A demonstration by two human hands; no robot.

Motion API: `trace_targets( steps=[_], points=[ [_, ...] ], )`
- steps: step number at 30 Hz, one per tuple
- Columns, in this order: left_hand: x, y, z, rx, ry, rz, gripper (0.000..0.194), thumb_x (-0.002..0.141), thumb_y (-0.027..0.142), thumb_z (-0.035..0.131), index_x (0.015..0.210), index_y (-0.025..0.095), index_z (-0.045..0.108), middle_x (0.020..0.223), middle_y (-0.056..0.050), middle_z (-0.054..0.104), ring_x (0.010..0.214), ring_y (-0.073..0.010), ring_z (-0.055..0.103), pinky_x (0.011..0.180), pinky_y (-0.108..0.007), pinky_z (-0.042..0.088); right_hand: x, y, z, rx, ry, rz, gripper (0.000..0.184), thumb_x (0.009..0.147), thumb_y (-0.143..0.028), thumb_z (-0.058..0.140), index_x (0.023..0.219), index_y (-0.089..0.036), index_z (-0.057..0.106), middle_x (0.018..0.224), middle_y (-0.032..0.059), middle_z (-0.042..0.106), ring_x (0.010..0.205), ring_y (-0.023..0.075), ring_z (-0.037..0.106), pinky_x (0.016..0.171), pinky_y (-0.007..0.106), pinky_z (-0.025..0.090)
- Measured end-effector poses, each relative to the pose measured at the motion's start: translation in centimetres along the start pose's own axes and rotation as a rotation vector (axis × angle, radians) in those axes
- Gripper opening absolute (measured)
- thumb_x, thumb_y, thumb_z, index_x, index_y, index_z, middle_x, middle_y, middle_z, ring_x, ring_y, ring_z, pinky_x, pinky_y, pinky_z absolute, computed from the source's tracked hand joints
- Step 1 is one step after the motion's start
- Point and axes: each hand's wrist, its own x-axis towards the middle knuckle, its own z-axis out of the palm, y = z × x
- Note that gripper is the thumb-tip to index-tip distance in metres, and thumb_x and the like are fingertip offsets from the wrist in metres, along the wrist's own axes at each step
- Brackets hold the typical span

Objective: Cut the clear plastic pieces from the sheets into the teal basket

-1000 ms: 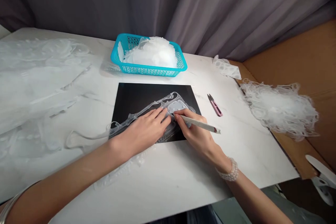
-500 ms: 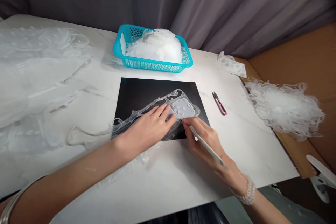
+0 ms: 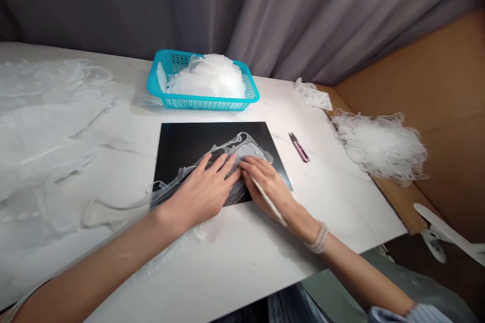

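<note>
Spread flat, the left hand (image 3: pixel 208 184) rests on translucent plastic film (image 3: pixel 247 149) lying across a black mat (image 3: pixel 184 144), apparently steadying it, while the right hand (image 3: pixel 267 184) pinches a slim pale tool (image 3: pixel 268 202) pen-fashion, seemingly for control, with pink-handled thread snips (image 3: pixel 299 148) nearby.

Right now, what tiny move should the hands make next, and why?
Perhaps ease the pale pen-like tool slightly along the clear plastic: the right hand grips the tool like a pencil, down at the plastic, and the left hand lies spread over it, seemingly steadying it.
</note>
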Motion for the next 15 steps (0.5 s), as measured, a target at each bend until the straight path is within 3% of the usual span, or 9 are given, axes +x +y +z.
trace_targets(
  steps=[4, 7, 11, 15],
  points=[
    [-0.1, -0.2, 1.0, 0.018, 0.031, 0.01, 0.044, 0.095, 0.018, 0.037, 0.133, 0.008, 0.057, 0.149, -0.021, 0.046, 0.138, -0.0345, 0.043, 0.111, -0.054, 0.035, 0.7, -0.4, -0.5, 0.1, -0.156, 0.02, 0.033, 0.1, -0.014, 0.036, 0.121, -0.01, 0.061, 0.129, 0.024, 0.062, 0.122, 0.0349, 0.057, 0.1, 0.056, 0.047],
    [-0.1, -0.3, 1.5, 0.029, 0.059, 0.01, 0.045, 0.094, 0.016, 0.038, 0.133, 0.009, 0.058, 0.147, -0.02, 0.048, 0.137, -0.0339, 0.044, 0.11, -0.052, 0.038, 1.2, -0.5, -1.1, 0.261, -0.162, 0.078, 0.031, 0.098, -0.015, 0.039, 0.116, -0.011, 0.064, 0.123, 0.0209, 0.066, 0.115, 0.0334, 0.061, 0.1, 0.051, 0.048],
    [-0.2, -0.1, 1.5, 0.037, 0.061, 0.016, 0.05, 0.094, 0.017, 0.038, 0.143, 0.011, 0.049, 0.148, -0.022, 0.047, 0.136, -0.0351, 0.045, 0.108, -0.054, 0.039, 1.6, 2.1, -2.1, 0.463, 0.03, 0.279, 0.029, 0.101, -0.025, 0.04, 0.116, -0.017, 0.063, 0.107, 0.0087, 0.072, 0.094, 0.0193, 0.07, 0.087, 0.031, 0.057],
    [-0.4, 0.0, 1.5, 0.035, 0.044, 0.017, 0.051, 0.097, 0.018, 0.036, 0.147, 0.013, 0.043, 0.15, -0.023, 0.043, 0.139, -0.0344, 0.042, 0.108, -0.054, 0.038, -0.1, 8.6, -5.5, 0.61, 0.335, 0.533, 0.029, 0.099, -0.038, 0.045, 0.108, -0.018, 0.064, 0.094, 0.0082, 0.073, 0.083, 0.0171, 0.073, 0.073, 0.028, 0.059]
  ],
)
